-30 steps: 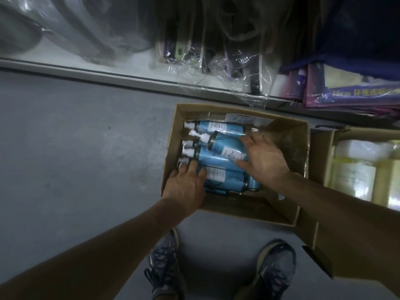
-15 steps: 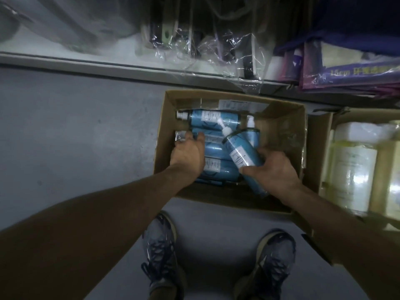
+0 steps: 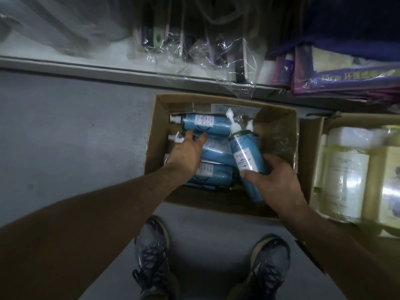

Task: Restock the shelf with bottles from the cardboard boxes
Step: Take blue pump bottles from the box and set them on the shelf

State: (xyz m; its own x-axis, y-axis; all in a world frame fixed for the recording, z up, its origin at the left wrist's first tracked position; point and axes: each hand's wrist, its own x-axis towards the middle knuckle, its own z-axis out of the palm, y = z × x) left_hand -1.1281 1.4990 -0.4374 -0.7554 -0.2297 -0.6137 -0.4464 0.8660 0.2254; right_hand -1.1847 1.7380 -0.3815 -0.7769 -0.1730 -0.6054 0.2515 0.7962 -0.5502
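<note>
Raised further, bottle (image 3: 244,152) is leaving box (image 3: 154,135) in my right hand's (image 3: 279,180) grip; left hand (image 3: 186,152), released, is touching second bottle (image 3: 216,146), likely needing closure next.

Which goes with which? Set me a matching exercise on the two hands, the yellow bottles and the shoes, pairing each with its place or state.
Things:
1. left hand
2. right hand
3. yellow bottles
4. shoes

Places or states:
A. in the right-hand box
B. grips the tilted blue bottle
C. on the grey floor
D. touches the lying blue bottles

Pairs: 1-D, 2-B, 3-A, 4-C
</note>
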